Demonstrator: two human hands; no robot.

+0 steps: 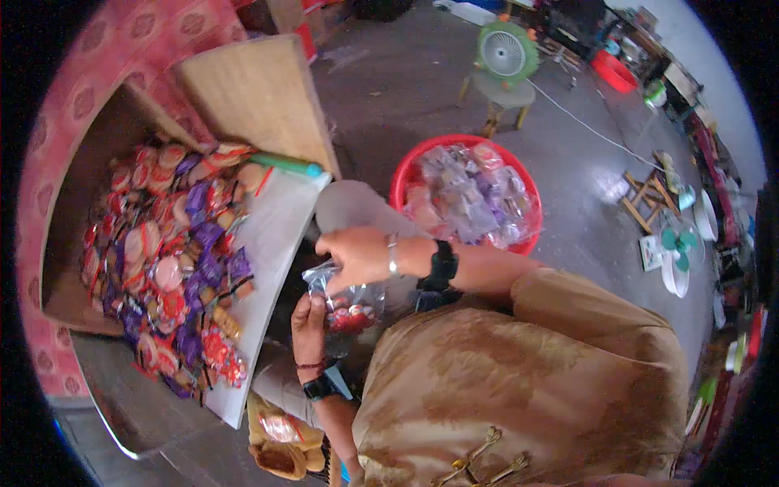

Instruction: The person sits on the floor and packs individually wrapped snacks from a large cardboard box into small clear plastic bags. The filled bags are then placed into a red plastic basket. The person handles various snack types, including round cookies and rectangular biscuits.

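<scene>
A clear plastic bag [365,298] with red and white wrapped pieces inside hangs between my hands, above my lap. My left hand [308,322], wearing a black watch and a red cord, pinches the bag's edge with thumb and finger. My right hand [359,255], with a silver bracelet and a black band further up the forearm, is at the bag's top; its fingertips grip the film there. Before me, a heap of wrapped snacks [167,274] in red, purple and clear wrappers lies on a table with a white board [274,213] along its near edge.
A red plastic tub [395,182] full of filled clear bags stands on the floor to my right. Beyond it a green fan [505,52] rests on a stool [505,94]. A green tube [286,163] lies by the board. A basket [277,459] stands near my left leg.
</scene>
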